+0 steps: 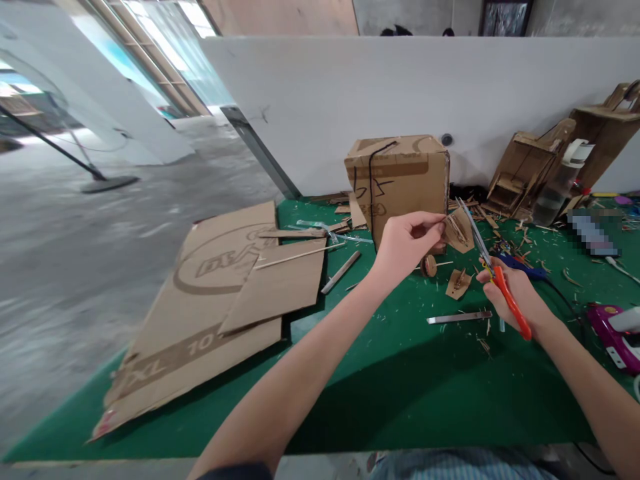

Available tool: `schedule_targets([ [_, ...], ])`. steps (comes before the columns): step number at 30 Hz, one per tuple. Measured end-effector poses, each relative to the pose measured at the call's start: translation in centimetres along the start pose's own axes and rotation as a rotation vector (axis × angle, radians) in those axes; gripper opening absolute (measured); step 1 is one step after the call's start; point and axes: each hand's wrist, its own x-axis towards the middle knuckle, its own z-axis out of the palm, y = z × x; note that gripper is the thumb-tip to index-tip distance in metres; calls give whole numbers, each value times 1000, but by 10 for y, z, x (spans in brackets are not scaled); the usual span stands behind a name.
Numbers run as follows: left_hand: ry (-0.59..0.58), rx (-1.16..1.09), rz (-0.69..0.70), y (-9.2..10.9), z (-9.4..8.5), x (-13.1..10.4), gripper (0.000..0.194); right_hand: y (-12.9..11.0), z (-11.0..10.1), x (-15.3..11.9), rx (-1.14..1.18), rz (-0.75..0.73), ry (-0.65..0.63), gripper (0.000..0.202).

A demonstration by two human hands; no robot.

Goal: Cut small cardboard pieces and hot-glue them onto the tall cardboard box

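Observation:
Between the thumb and fingers of my left hand (407, 243) is a small cut piece of cardboard (460, 232), raised above the table. My right hand (515, 290) is closed around a pair of scissors (506, 293) with orange handles. Its metal blades point up and away, right beside the cardboard piece; I cannot tell whether they touch it. Below, a second small cardboard piece (459, 284) lies on the green table, near a small round cardboard wheel (429, 266) on a thin stick. A metal-bladed cutter (459, 318) lies in front of them.
Large cardboard sheets (200, 287) cover the table's left side. A cardboard box (400, 177) stands at the back against a white partition (320, 100). To the right are cardboard models (527, 167), a clear bottle (555, 187), a phone (593, 232), a purple device (615, 333) and scattered scraps.

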Motion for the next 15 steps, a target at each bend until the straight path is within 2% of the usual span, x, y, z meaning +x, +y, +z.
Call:
schedule_targets([
  [6,-3,-48,-25,-4,2,0,20,1,1,0,-38,44,-41,39],
  [15,-26,-100,-34,-7,1,1,17,9,6,-3,-118,51,-35,44],
])
